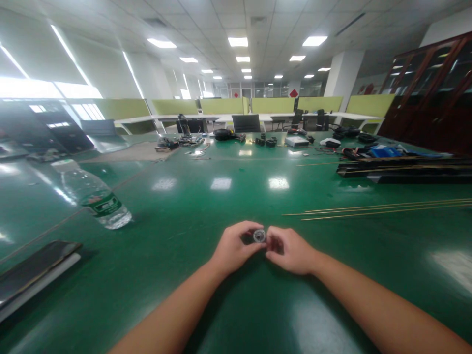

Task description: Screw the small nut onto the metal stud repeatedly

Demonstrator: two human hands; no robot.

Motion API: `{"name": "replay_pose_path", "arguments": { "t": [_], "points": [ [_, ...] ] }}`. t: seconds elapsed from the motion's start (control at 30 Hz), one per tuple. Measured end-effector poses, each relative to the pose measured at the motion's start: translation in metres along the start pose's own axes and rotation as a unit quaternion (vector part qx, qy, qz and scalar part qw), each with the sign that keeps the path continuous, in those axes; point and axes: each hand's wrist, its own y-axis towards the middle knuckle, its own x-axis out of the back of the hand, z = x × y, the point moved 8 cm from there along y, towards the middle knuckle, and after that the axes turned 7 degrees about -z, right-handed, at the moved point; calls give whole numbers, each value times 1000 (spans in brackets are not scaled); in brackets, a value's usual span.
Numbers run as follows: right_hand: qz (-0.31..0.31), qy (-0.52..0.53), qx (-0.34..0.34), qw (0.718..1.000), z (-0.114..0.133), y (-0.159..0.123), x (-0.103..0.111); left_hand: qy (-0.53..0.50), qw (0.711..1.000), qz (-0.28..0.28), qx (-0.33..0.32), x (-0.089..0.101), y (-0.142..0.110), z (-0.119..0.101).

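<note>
A small round metal part (259,236), grey with a ringed face, sits between my two hands just above the green table (221,206). My left hand (234,248) curls around it from the left, thumb and fingers pinched on its edge. My right hand (289,250) meets it from the right, fingertips pressed to the same part. Both forearms reach in from the bottom of the head view. What lies under the part is hidden by my fingers.
A clear plastic water bottle (94,194) with a green label stands at the left. A dark flat device (35,275) lies at the near left edge. Thin brass rods (376,209) lie at the right, black rails (405,169) behind them. Tools and boxes (297,141) clutter the far end.
</note>
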Motion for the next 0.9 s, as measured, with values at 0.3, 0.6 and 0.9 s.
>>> {"name": "replay_pose_path", "arguments": {
  "t": [0.3,0.6,0.9],
  "points": [
    [-8,-16,7,1000,-1,0,1,10,999,-4,-34,-1,-1,-1],
    [-20,19,-8,1000,-1,3,6,15,996,-11,-83,-1,-2,-14],
    [-35,12,0,999,4,3,9,40,998,-10,-56,-2,-5,-15]
  ]
}}
